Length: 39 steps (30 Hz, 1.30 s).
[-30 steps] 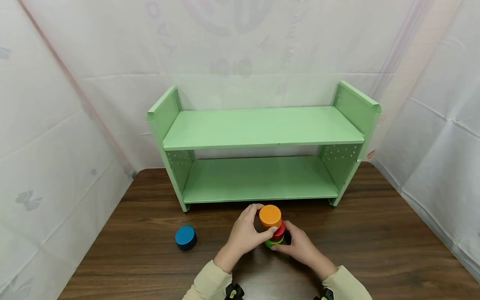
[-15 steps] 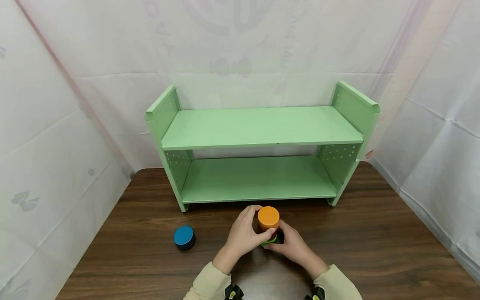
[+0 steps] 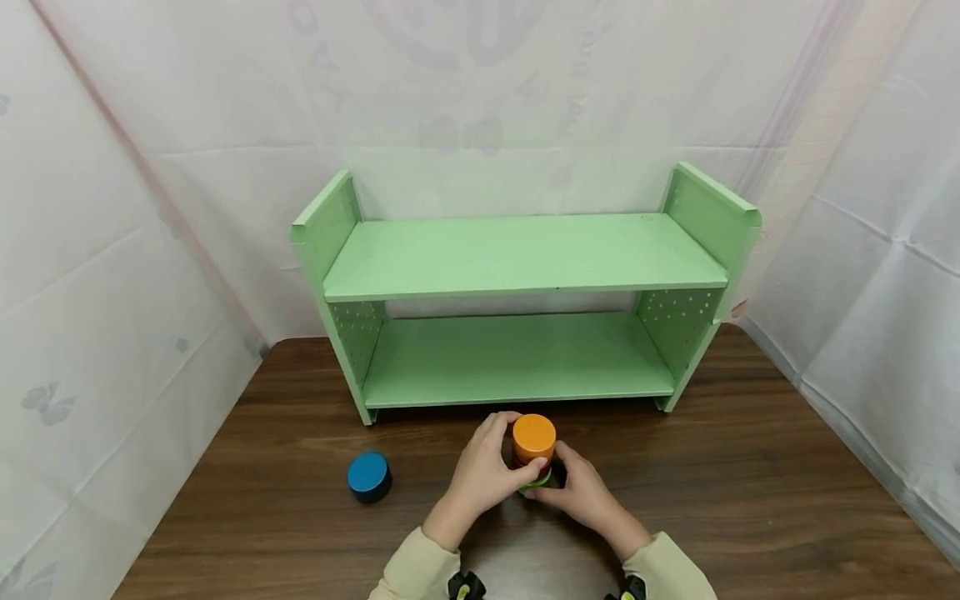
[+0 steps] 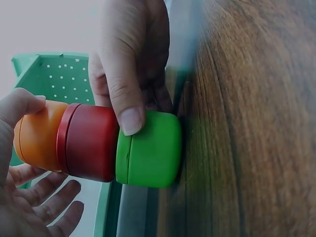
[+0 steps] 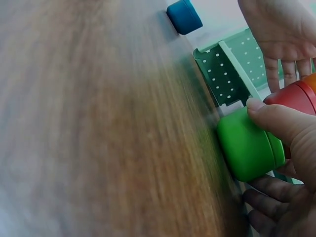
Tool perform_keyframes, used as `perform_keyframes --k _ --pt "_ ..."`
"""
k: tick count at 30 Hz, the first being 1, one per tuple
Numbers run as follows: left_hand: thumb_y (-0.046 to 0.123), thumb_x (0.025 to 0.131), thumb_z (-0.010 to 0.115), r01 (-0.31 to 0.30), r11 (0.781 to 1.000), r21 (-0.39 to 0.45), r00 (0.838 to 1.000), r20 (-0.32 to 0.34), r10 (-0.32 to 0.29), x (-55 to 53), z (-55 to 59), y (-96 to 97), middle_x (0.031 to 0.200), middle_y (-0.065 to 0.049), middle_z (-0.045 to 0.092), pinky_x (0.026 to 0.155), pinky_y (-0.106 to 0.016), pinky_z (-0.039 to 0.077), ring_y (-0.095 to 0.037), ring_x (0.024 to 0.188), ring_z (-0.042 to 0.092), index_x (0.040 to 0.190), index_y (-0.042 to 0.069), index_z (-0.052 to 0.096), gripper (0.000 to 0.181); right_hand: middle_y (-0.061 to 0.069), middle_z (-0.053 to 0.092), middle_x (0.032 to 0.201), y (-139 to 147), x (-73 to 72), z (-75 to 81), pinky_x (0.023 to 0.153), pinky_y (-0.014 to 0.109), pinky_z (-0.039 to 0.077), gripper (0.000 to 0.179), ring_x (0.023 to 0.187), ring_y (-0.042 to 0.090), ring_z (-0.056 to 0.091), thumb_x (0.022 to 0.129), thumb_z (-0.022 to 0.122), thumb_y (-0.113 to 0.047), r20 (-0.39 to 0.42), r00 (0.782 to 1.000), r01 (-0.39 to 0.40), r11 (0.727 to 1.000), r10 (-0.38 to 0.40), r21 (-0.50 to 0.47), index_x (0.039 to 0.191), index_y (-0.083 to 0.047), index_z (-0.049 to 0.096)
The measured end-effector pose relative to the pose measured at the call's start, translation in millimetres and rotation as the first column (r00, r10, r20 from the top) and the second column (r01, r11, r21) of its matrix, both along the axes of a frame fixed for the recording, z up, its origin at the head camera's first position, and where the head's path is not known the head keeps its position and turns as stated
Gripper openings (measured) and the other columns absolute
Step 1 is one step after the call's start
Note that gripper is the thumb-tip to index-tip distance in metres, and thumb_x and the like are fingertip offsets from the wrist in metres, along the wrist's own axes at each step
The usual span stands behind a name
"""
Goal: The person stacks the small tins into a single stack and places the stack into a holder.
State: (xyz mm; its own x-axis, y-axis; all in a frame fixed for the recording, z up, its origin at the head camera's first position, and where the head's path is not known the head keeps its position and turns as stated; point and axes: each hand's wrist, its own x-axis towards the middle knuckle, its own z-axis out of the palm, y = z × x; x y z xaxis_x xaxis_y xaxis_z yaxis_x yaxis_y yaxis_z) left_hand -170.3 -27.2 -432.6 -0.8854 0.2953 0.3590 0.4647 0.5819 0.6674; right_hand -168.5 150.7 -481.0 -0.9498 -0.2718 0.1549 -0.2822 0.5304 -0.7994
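Head view: left hand [image 3: 482,468] half-spread, orange cylinder [image 3: 534,433] held between thumb and fingers, uppermost of three stacked; right hand [image 3: 587,492] grips lower down; blue cylinder [image 3: 369,477] stands well apart, to the left. Left wrist view: red cylinder [image 4: 91,143] in the middle, green cylinder [image 4: 154,153] lowest, at the surface [image 4: 252,108]. Right wrist view: right hand, thumb and fingers parted, holds the green cylinder.

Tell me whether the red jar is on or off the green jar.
On: the left wrist view shows the red jar touching the top of the green jar.
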Motion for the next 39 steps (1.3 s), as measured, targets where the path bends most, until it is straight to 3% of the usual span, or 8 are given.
perform_keyframes --k 12,22,26,30,39 --pt "0.038 0.077 0.078 0.004 1.0 -0.03 1.0 0.021 -0.004 1.6 5.0 -6.9 0.113 -0.004 0.057 0.081 -0.041 0.049 -0.023 0.102 0.056 0.131 0.009 0.047 0.068 0.004 0.063 0.116 -0.5 1.8 -1.9 0.092 0.05 0.046 0.058 0.11 0.027 0.058 0.073 0.083 -0.028 0.008 1.0 0.001 0.999 0.0 -0.05 0.12 -0.01 0.056" --pt "0.041 0.075 0.079 0.013 1.0 0.015 0.995 0.103 -0.014 0.8 14.4 -35.8 0.119 -0.012 0.055 0.089 -0.05 0.046 -0.032 0.111 0.051 0.136 0.008 0.044 0.077 0.01 0.062 0.118 -1.0 2.8 -5.1 0.094 0.055 0.043 0.063 0.112 0.031 0.057 0.074 0.082 -0.029 0.06 0.998 -0.012 0.996 0.017 -0.086 0.125 -0.005 0.053" --pt "0.04 0.076 0.079 -0.02 1.0 0.005 0.991 0.135 0.019 0.3 19.8 -48.0 0.121 -0.011 0.053 0.091 -0.051 0.045 -0.034 0.114 0.049 0.136 0.008 0.044 0.076 0.01 0.062 0.117 -2.2 3.4 -6.7 0.094 0.056 0.043 0.063 0.111 0.031 0.057 0.074 0.082 -0.029 0.055 0.998 -0.01 0.996 0.015 -0.09 0.125 -0.004 0.053" --pt "0.039 0.077 0.078 -0.065 0.997 -0.051 0.99 0.124 0.071 -1.1 27.4 -59.2 0.123 -0.013 0.054 0.09 -0.052 0.045 -0.034 0.114 0.049 0.138 0.007 0.043 0.077 0.009 0.062 0.115 -3.2 3.7 -6.7 0.094 0.054 0.044 0.063 0.109 0.029 0.058 0.073 0.082 -0.029 0.044 0.999 0.006 0.997 -0.003 -0.081 0.124 -0.005 0.054" --pt "0.036 0.079 0.077 -0.129 0.985 -0.111 0.983 0.119 0.142 -1.4 41.4 -88.4 0.129 -0.018 0.051 0.095 -0.051 0.041 -0.039 0.121 0.046 0.14 0.006 0.04 0.078 0.009 0.061 0.116 -5.1 4.7 -2.9 0.092 0.054 0.044 0.065 0.11 0.032 0.055 0.073 0.082 -0.034 -0.017 0.998 0.053 0.998 -0.053 0.03 0.123 -0.005 0.055"
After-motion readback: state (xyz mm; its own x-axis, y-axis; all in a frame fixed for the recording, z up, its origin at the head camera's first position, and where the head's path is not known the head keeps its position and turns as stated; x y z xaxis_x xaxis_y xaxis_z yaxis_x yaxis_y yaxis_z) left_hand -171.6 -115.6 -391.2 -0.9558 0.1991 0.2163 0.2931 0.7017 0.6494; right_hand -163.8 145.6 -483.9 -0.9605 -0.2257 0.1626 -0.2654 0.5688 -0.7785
